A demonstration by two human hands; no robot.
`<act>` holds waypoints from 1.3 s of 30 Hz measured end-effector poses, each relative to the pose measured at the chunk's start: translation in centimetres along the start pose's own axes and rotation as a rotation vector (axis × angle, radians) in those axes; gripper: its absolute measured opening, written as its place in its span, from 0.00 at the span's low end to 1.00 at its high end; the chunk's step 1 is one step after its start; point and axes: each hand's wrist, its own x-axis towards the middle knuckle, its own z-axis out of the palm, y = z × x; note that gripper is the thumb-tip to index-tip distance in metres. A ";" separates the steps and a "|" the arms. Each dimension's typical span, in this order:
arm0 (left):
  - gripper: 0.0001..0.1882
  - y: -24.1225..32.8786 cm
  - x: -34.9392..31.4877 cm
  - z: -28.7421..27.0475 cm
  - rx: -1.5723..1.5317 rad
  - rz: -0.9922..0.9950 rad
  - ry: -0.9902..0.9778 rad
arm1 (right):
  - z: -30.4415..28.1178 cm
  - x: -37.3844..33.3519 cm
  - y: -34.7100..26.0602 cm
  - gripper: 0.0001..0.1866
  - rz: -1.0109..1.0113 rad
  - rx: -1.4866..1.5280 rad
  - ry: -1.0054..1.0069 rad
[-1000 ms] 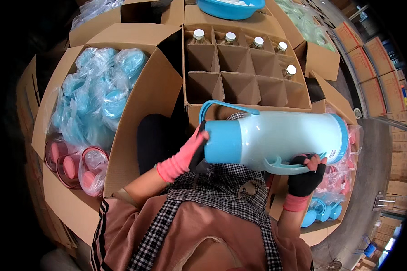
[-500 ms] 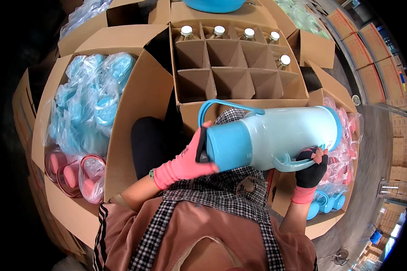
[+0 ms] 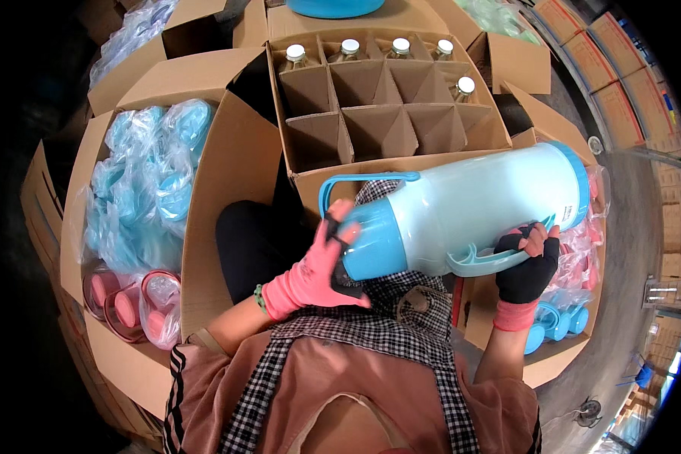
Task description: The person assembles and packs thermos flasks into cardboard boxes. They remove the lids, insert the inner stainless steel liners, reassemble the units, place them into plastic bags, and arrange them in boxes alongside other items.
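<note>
A large light-blue thermos flask (image 3: pixel 486 195) lies sideways across my lap, tilted with its base up to the right and its blue cup lid (image 3: pixel 374 240) toward the left. My right hand (image 3: pixel 528 265), in a black and pink fingerless glove, is closed round the side handle (image 3: pixel 486 261) near the base. At the lid end, my left hand (image 3: pixel 321 265), gloved in pink and black, has its fingers spread, the fingertips over the lid's edge and slightly blurred. The blue carrying handle (image 3: pixel 371 178) stands out on the side away from me.
Ahead is a divided carton (image 3: pixel 401 170) with several white-capped bottles (image 3: pixel 349 50) in its compartments. The left carton (image 3: pixel 231 151) holds bagged blue and pink parts. On the right, another carton (image 3: pixel 575 356) has pink and blue parts. A blue basin (image 3: pixel 333 6) stands beyond.
The flask has tilted, its base rising a little up and to the right. My left hand's fingers have spread and shifted over the lid's edge. My right hand keeps its hold.
</note>
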 end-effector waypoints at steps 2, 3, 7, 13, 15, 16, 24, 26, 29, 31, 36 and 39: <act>0.48 0.4 0.5 1.1 -0.578 -0.418 0.450 | 0.2 0.3 0.2 0.16 0.011 0.004 -0.045; 0.44 0.1 0.1 0.8 -0.916 -0.560 0.417 | 0.3 0.3 0.2 0.16 0.016 0.006 -0.067; 0.40 0.5 -0.4 -0.6 -0.896 -0.869 0.088 | -0.8 0.1 0.2 0.15 -0.019 -0.073 0.056; 0.27 -1.6 -1.5 -1.0 -0.517 -0.425 0.220 | 1.4 -0.5 -0.4 0.15 -0.002 0.083 0.069; 0.14 -4.0 -1.6 -2.4 -0.540 -0.662 0.321 | 2.3 -0.7 -0.6 0.14 -0.023 0.011 0.008; 0.22 -4.0 -1.0 -2.2 -0.345 -0.860 0.080 | 2.1 -1.0 -0.8 0.16 0.004 0.062 -0.031; 0.15 -11.3 -7.0 5.6 0.416 -0.556 -0.724 | 2.8 -2.9 0.9 0.28 0.091 -0.350 -0.128; 0.12 -11.6 -4.1 0.1 0.282 -0.918 -0.223 | 2.8 -2.7 2.2 0.26 0.201 -0.473 -0.276; 0.12 -7.0 -1.0 -11.6 0.294 -0.636 0.528 | 1.0 -2.6 6.3 0.25 0.332 -0.442 -0.192; 0.15 -6.0 -2.5 -16.5 0.552 -0.453 0.726 | -5.6 -2.3 10.1 0.18 0.378 -0.398 0.029; 0.25 2.3 -2.0 -19.0 -0.637 -0.052 1.156 | -10.1 -1.8 17.9 0.13 0.412 -0.640 -0.373; 0.21 4.8 -3.1 -18.0 -0.592 -0.065 1.222 | -14.0 -4.3 19.7 0.12 0.427 -1.056 -0.292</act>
